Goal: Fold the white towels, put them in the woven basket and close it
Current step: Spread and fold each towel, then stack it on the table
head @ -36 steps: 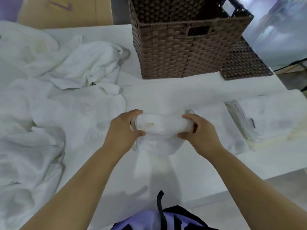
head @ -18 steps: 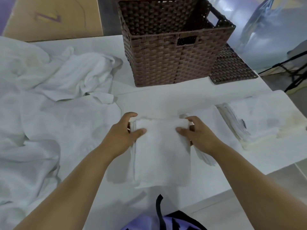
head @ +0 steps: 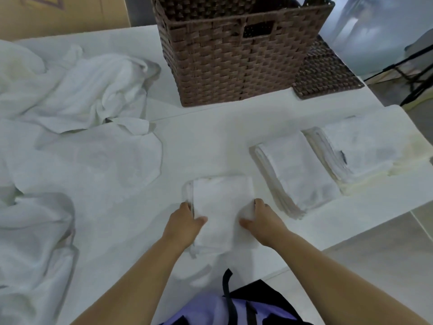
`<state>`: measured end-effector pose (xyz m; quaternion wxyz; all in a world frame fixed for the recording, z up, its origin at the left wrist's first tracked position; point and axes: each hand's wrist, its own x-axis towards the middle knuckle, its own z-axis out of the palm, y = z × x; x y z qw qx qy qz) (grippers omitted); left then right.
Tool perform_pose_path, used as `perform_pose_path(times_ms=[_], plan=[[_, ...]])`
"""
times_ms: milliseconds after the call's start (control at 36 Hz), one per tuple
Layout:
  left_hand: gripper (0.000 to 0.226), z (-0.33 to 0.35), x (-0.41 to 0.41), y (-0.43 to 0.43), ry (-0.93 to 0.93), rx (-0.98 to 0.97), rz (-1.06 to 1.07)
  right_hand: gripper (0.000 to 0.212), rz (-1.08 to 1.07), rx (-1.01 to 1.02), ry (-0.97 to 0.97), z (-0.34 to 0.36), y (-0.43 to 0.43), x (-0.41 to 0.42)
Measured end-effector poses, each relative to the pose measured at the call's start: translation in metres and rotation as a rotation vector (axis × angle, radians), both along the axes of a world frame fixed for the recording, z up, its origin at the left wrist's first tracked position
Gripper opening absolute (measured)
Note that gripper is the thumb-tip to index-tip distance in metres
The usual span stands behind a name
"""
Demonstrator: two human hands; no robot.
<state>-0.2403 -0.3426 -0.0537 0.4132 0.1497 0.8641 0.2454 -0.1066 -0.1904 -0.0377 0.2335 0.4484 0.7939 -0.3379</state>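
White towel [head: 220,200], just lowered, lies folded at the counter's [head: 210,141] front edge, left hand [head: 185,221] and right hand [head: 262,219] pinching its sides, probably ready for the basket [head: 234,62].

The white table [head: 210,141] bears a woven basket [head: 234,62], its lid [head: 325,73], folded towels [head: 295,174], crumpled towels [head: 82,90].

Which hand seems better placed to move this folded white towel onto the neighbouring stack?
Likely right: the right hand holds the folded white towel's side nearest the folded stack; left hand is opposite.

Perhaps a laundry workroom, white table [head: 210,141], heaped towels [head: 82,90], woven basket [head: 234,66], cardboard [head: 70,15] behind
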Motion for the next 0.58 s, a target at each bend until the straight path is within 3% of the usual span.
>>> perform_pose_path(times_ms=[167, 278, 444, 528, 583], plan=[[0.028, -0.008, 0.007, 0.013, -0.122, 0.000, 0.086, 0.051, 0.007, 0.012, 0.045, -0.003, 0.006, -0.001], [0.023, -0.002, 0.009, 0.022, -0.164, 0.048, 0.209, 0.066, -0.048, -0.055, 0.220, 0.000, 0.022, 0.001], [0.036, 0.030, 0.014, 0.055, 0.053, 0.266, 0.382, 0.065, -0.011, -0.020, 0.516, 0.028, 0.067, 0.005], [0.055, 0.062, 0.025, 0.085, 0.117, 0.433, 0.464, 0.057, 0.042, 0.008, 0.627, 0.051, 0.099, 0.009], [0.053, 0.078, 0.034, 0.107, 0.187, 0.496, 0.441, 0.047, 0.104, 0.063, 0.650, 0.064, 0.127, 0.015]])
